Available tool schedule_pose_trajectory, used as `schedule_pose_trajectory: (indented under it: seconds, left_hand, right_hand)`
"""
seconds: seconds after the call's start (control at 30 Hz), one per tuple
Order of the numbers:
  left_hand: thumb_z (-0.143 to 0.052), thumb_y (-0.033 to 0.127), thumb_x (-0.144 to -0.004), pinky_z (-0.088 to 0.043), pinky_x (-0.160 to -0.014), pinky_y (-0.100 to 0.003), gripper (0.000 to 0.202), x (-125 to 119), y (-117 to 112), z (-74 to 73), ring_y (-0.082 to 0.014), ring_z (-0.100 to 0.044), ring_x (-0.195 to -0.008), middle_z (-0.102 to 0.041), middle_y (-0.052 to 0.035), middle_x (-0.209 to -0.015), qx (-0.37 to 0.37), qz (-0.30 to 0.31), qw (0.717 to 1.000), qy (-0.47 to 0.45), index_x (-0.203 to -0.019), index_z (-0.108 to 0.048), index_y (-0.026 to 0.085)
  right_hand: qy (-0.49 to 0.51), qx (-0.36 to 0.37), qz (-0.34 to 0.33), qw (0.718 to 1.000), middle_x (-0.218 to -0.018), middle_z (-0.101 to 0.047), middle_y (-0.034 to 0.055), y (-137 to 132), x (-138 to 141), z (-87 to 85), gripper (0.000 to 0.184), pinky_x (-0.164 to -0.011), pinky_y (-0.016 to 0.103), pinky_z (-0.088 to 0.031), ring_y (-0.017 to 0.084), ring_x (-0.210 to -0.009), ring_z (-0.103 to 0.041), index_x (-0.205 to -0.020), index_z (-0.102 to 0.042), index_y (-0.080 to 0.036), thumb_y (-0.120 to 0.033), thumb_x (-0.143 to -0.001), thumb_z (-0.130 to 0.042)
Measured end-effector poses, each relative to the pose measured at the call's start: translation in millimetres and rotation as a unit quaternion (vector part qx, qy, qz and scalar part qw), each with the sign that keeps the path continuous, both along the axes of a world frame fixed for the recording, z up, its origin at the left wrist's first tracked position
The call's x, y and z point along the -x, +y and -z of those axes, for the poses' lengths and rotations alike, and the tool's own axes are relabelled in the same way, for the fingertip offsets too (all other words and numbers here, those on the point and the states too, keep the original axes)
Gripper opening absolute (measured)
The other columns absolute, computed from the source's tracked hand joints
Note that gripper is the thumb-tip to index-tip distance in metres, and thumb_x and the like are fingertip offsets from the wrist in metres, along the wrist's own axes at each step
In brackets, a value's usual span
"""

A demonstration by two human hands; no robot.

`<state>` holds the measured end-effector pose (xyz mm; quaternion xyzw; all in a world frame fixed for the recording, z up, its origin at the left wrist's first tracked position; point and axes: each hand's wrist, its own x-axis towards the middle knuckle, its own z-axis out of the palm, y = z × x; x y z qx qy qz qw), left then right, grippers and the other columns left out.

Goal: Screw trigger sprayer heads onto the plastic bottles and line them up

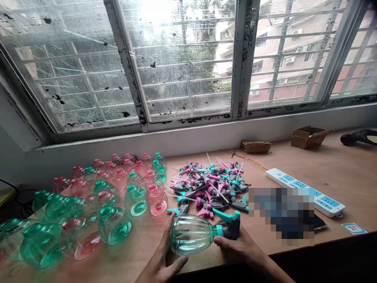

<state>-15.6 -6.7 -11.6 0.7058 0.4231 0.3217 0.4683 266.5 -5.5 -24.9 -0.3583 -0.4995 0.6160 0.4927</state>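
Note:
A clear green spray bottle [191, 234] lies sideways in my hands just above the wooden table [294, 157]. My left hand [165, 261] wraps round its round body from below. My right hand [238, 247] grips the teal and black trigger head [229, 226] at the bottle's neck. Both hands are closed on it near the table's front edge.
Several empty green and pink bottles [114, 224] lie at the left. A heap of pink and teal trigger heads [210, 186] sits behind my hands. A white power strip [306, 191], a phone [319, 223], a small open carton [309, 136] and barred windows [182, 59] stand beyond.

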Motion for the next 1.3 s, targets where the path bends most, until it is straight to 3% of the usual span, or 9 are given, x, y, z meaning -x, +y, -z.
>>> schedule_pose_trajectory:
  seconds: [0.17, 0.4, 0.67, 1.03, 1.3]
  left_hand:
    - [-0.069, 0.053, -0.090, -0.006, -0.130, -0.054, 0.101, 0, 0, -3.9, -0.0349, -0.006, -0.160, 0.003, 0.0041, -0.175, 0.020, 0.005, 1.000, -0.017, -0.161, 0.002, 0.042]
    - [-0.066, 0.058, -0.089, -0.008, -0.130, -0.053, 0.094, -1, -2, -12.7, -0.0347, -0.010, -0.159, -0.019, 0.0007, -0.173, 0.053, 0.022, 0.998, -0.040, -0.162, -0.011, 0.037]
    - [-0.068, 0.049, -0.092, -0.005, -0.130, -0.050, 0.096, -2, -1, -3.0, -0.0308, -0.004, -0.160, 0.001, 0.0050, -0.174, -0.003, -0.006, 1.000, -0.003, -0.161, -0.002, 0.043]
    - [-0.070, 0.054, -0.088, -0.007, -0.130, -0.052, 0.094, -3, -3, -15.7, -0.0339, -0.008, -0.160, -0.014, 0.0021, -0.174, 0.042, -0.002, 0.999, -0.017, -0.162, -0.015, 0.037]
    - [-0.072, 0.055, -0.086, -0.005, -0.131, -0.050, 0.097, -6, -1, -15.5, -0.0317, -0.010, -0.160, -0.016, -0.0007, -0.174, 0.052, -0.002, 0.998, -0.040, -0.162, -0.015, 0.036]
  right_hand:
    - [-0.010, 0.003, 0.002, 1.000, -0.059, -0.064, -0.0059, -2, -1, -5.2, 0.052, -0.050, 0.026, -0.049, 0.013, -0.047, -0.059, -0.095, -0.056, -0.021, -0.053, -0.071, -0.088]
    - [-0.018, 0.003, 0.004, 1.000, -0.058, -0.064, -0.0056, -2, 0, -6.0, 0.054, -0.049, 0.027, -0.049, 0.014, -0.047, -0.060, -0.095, -0.056, -0.021, -0.055, -0.069, -0.088]
    - [-0.018, -0.007, 0.010, 1.000, -0.057, -0.064, -0.0056, -1, 0, -3.2, 0.053, -0.048, 0.026, -0.048, 0.013, -0.046, -0.059, -0.096, -0.057, -0.020, -0.055, -0.070, -0.087]
    - [-0.023, 0.006, 0.009, 1.000, -0.059, -0.066, -0.0056, -2, -1, -5.0, 0.052, -0.049, 0.026, -0.049, 0.014, -0.047, -0.061, -0.097, -0.058, -0.021, -0.052, -0.070, -0.088]
    - [-0.017, 0.013, 0.026, 0.999, -0.059, -0.065, -0.0068, -4, 1, -12.6, 0.057, -0.048, 0.026, -0.050, 0.013, -0.045, -0.058, -0.096, -0.057, -0.021, -0.058, -0.066, -0.089]
